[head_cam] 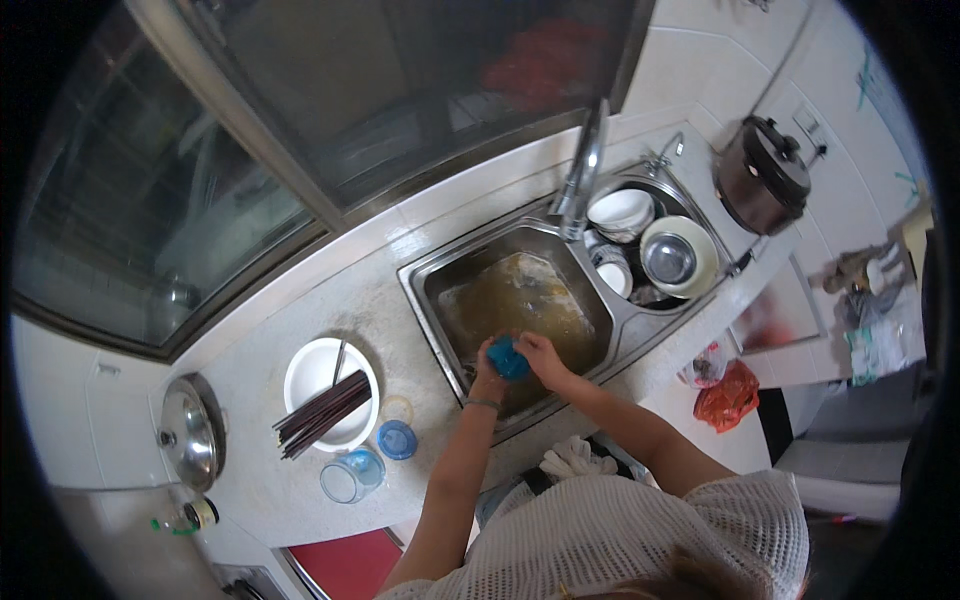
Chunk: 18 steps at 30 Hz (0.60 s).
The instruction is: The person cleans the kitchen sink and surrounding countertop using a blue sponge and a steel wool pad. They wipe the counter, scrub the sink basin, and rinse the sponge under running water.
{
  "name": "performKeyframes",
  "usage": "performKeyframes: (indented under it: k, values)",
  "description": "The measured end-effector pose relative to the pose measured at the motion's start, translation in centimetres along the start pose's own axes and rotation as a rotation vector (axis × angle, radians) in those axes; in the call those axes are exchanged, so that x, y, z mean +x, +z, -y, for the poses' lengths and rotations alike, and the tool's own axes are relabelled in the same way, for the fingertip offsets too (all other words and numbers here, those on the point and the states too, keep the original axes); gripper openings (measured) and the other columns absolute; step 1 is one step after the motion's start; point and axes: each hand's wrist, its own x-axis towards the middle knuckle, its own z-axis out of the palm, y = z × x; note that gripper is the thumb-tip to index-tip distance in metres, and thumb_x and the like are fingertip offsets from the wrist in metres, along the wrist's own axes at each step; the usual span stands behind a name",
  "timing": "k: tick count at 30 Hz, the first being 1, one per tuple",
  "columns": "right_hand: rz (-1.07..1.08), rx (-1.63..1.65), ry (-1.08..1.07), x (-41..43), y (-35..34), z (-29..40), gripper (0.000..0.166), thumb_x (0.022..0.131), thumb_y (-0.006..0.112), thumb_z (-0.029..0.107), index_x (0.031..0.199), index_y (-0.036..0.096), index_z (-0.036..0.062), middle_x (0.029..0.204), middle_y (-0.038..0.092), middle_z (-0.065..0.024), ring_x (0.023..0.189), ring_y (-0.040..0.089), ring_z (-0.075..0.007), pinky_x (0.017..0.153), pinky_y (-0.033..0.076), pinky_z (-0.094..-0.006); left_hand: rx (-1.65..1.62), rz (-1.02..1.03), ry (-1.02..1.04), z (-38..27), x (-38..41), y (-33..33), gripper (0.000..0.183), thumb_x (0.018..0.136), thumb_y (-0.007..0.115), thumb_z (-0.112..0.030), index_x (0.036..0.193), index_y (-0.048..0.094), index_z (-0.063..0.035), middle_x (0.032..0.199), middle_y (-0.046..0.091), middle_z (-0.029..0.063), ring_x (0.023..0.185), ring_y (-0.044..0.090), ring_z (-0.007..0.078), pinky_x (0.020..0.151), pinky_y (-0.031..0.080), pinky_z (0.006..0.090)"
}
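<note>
Over the near side of a stainless steel sink basin point(442, 281), I hold a small blue object point(509, 358), perhaps a plastic lid or cup. My left hand point(487, 375) grips it from the left, and my right hand point(544, 358) has its fingers on the right side. What exactly the blue thing is cannot be made out, as my fingers cover part of it. Murky brownish water point(487, 304) lies in the basin beneath my hands, with pale foam on it. The faucet point(581, 180) stands at the basin's far right corner.
Left on the counter are a white bowl point(304, 375) bearing a bundle of dark chopsticks point(326, 412), a clear jar point(349, 478), a blue lid point(397, 439) and a metal pot lid point(189, 435). Stacked bowls point(621, 211) fill the right basin, beside an electric pressure cooker point(763, 176).
</note>
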Motion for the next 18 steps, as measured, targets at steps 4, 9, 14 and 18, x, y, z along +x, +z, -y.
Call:
performKeyframes:
  k: [4,9,14,18]
  values:
    - [-0.647,-0.055,-0.041,2.8,0.3,-0.7,0.034,0.086,0.054,0.039,0.095,0.054,0.0065,0.093,0.054,-0.0058,0.086,0.050,-0.0141,0.074,0.041,-0.0319,0.127,-0.081,0.000,0.4,-2.5,7.4,0.035,0.091,0.040,-0.027,0.115,0.052,-0.0060,0.111,0.054,0.0109,0.098,0.053,0.0249,0.087,0.042,0.0396]
    - [0.137,0.773,0.364,0.2,3.2,5.3,0.038,0.090,0.045,0.038,0.114,0.050,0.0098,0.109,0.055,-0.0049,0.097,0.052,-0.0183,0.082,0.043,-0.0339,1.138,-0.280,1.131,0.0,-3.4,7.5,0.043,0.092,0.036,-0.027,0.128,0.042,-0.0053,0.123,0.048,0.0126,0.115,0.043,0.0294,0.095,0.031,0.0446]
    - [-0.167,0.798,0.206,2.3,3.7,2.4,0.025,0.086,0.055,0.029,0.093,0.056,0.0057,0.091,0.058,-0.0059,0.077,0.054,-0.0180,0.068,0.045,-0.0328,1.570,-0.321,1.260,-2.3,-4.9,9.1,0.044,0.092,0.039,-0.026,0.129,0.037,-0.0029,0.128,0.043,0.0171,0.117,0.041,0.0320,0.097,0.032,0.0398]
    - [-0.389,0.642,0.444,2.9,4.0,3.9,0.023,0.087,0.054,0.028,0.086,0.055,0.0052,0.083,0.058,-0.0065,0.069,0.052,-0.0184,0.061,0.043,-0.0356,1.137,-0.223,0.989,-1.5,-5.2,8.9,0.041,0.093,0.039,-0.027,0.126,0.039,-0.0015,0.124,0.044,0.0189,0.115,0.043,0.0314,0.096,0.033,0.0384]
